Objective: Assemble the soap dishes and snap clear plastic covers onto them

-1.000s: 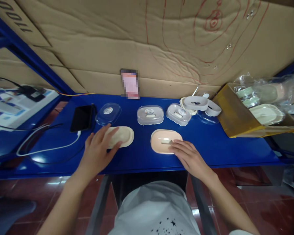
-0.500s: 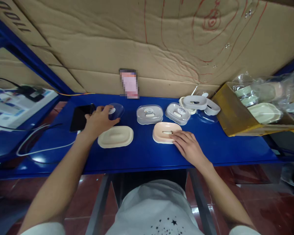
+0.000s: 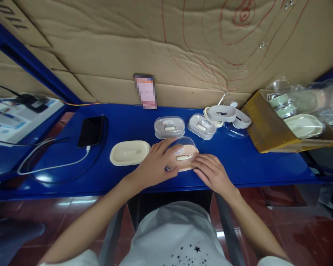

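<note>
My left hand (image 3: 158, 161) grips a clear lid (image 3: 186, 142) with a round sticker, thumb at its near edge and fingers over its far left side. The lid is over a pink oval dish (image 3: 186, 157), whose slot shows through it. At the dish's right edge, my right hand (image 3: 212, 170) rests its fingertips, holding the dish. A cream oval tray (image 3: 127, 153) lies left of my left hand. Behind are two lidded oval dishes, one grey (image 3: 169, 128) and one tilted to the right (image 3: 202, 126).
Loose grey rings (image 3: 222, 113) and a clear lid (image 3: 235, 130) lie at the back right, beside a cardboard box (image 3: 259, 127) of bagged parts. A black phone (image 3: 90, 131) with a white cable lies at the left. Another phone (image 3: 146, 91) leans on the cardboard wall.
My left hand has moved right with the clear lid, from beside the black phone to over the pink dish. My right hand stays at the dish's right edge. The view has shifted slightly.
</note>
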The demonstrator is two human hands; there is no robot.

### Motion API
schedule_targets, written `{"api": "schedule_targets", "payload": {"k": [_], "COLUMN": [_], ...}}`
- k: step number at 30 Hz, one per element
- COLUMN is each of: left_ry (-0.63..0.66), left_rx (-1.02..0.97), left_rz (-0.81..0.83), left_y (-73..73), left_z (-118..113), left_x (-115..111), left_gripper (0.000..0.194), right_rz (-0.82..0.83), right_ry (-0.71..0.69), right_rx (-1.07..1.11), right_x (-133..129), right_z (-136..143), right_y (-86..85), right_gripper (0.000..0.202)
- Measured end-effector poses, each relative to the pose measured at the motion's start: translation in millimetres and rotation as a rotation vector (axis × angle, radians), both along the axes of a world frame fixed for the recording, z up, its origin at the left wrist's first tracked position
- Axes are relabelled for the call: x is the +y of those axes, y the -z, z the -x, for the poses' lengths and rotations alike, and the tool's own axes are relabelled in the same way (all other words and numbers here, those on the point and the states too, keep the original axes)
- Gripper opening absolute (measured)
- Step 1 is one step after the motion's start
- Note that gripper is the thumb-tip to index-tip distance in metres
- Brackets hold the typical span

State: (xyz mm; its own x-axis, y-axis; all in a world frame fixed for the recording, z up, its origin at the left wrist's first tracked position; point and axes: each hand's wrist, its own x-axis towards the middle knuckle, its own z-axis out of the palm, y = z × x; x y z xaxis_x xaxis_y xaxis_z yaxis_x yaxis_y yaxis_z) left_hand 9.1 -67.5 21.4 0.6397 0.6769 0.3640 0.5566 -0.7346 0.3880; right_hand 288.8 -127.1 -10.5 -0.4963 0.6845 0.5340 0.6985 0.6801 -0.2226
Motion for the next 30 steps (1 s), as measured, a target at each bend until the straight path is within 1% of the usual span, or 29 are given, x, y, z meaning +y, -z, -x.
{"api": "schedule_targets", "payload": {"k": [2, 3, 4, 6, 8, 10, 12, 16, 19, 22, 26, 30], "left_ry": [0.065, 0.099, 0.131, 0.176, 0.187, 0.186, 0.182, 0.171, 0.189, 0.173, 0.170, 0.140], "left_rx": [0.027, 0.035, 0.037, 0.027, 0.014, 0.002, 0.001, 0.003, 0.004, 0.020, 0.046, 0.065], "left_rz": [0.038, 0.056, 0.070, 0.078, 0.074, 0.060, 0.044, 0.051, 0.063, 0.049, 0.064, 0.034], "left_y": [7.4, 10.5, 13.1, 17.5, 21.0, 24.1, 26.9, 29.6, 28.5, 26.9, 27.5, 30.5], "left_z": [-6, -7, -8, -10, -10, -11, -11, -12, -14, -17, -18, -19], "left_x": [2, 2, 2, 1, 0, -1, -1, 3, 6, 7, 8, 10], "left_gripper": [0.057, 0.057, 0.058, 0.060, 0.063, 0.066, 0.066, 0.063, 0.064, 0.064, 0.065, 0.065], "right_rz": [-0.011, 0.008, 0.040, 0.114, 0.178, 0.208, 0.190, 0.098, 0.061, 0.021, 0.044, 0.045], "right_ry": [0.120, 0.172, 0.196, 0.152, 0.073, 0.039, 0.036, 0.053, 0.076, 0.086, 0.081, 0.082], "right_rx": [0.134, 0.161, 0.152, 0.067, -0.005, -0.016, -0.010, -0.008, -0.011, -0.018, -0.024, -0.068], "right_x": [-2, -2, -1, 2, 6, 8, 9, 5, 1, 0, 3, 7], "right_z": [-9, -13, -16, -19, -18, -16, -15, -15, -17, -20, -22, -19], "right_y": [-0.7, -0.8, -0.8, -0.3, 0.8, 2.0, 3.2, 6.3, 8.8, 8.8, 4.4, 2.9], "right_gripper": [0.042, 0.048, 0.056, 0.070, 0.075, 0.076, 0.080, 0.090, 0.093, 0.094, 0.087, 0.084]}}
